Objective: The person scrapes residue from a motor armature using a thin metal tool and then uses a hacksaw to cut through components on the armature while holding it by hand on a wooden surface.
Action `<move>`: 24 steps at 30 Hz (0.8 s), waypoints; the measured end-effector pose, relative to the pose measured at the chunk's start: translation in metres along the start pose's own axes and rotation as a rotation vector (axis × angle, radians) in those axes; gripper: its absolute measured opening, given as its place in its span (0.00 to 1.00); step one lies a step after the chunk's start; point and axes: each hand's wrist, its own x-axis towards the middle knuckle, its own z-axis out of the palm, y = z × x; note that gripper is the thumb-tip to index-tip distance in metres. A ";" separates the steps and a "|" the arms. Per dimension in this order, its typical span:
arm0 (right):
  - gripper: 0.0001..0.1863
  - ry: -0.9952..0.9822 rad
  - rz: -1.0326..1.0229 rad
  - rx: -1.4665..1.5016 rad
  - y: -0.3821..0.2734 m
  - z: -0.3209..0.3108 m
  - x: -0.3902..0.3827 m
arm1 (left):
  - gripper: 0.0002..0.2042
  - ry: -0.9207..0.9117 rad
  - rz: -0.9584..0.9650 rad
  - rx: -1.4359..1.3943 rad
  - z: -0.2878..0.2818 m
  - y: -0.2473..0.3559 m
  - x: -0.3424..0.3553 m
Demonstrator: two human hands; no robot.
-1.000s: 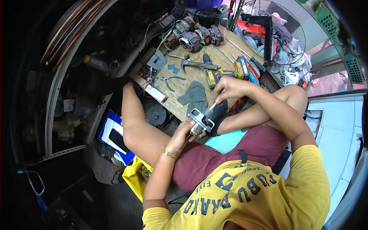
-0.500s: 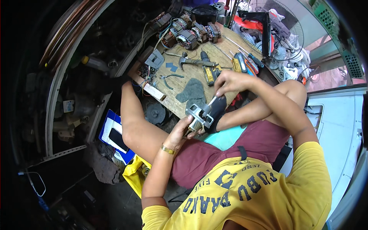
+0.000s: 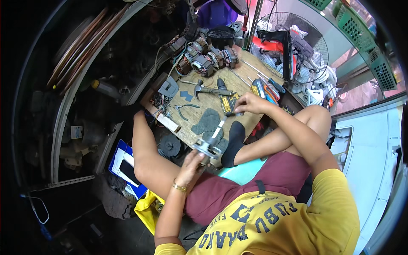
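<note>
My left hand (image 3: 192, 166) grips a small silvery metal motor part (image 3: 207, 148) with a bracket-like frame, held over my lap near the board's front edge. A slim pale rod or strip (image 3: 219, 128) sticks up from its middle toward the drill. Up and to the right of the strip's tip is my right hand (image 3: 251, 103), its thumb and fingers pinched together. Whether anything small is between those fingertips cannot be made out. A grey cloth (image 3: 207, 123) lies on the wooden board (image 3: 197, 95) just beyond the motor part.
On the board are a yellow-black cordless drill (image 3: 227, 102), a hammer (image 3: 208, 89), pliers (image 3: 186, 112) and screwdrivers (image 3: 276, 86). Several motor stators (image 3: 202, 66) line the far edge. A fan guard (image 3: 314, 42) stands far right. My sock-covered foot (image 3: 233, 142) rests beside the cloth.
My right hand has moved up from the motor part, and the pale strip now shows between them. My left hand, with the part, is slightly lower and further left in view.
</note>
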 end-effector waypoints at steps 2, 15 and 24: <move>0.10 0.210 0.077 -0.146 0.029 -0.003 0.005 | 0.21 0.049 0.025 -0.009 -0.021 0.001 0.012; 0.33 0.625 0.039 -0.776 0.024 0.080 0.083 | 0.24 0.793 0.452 0.397 -0.056 -0.081 0.206; 0.60 0.179 0.421 -0.811 0.082 0.009 0.076 | 0.28 0.839 0.394 0.731 -0.031 -0.103 0.229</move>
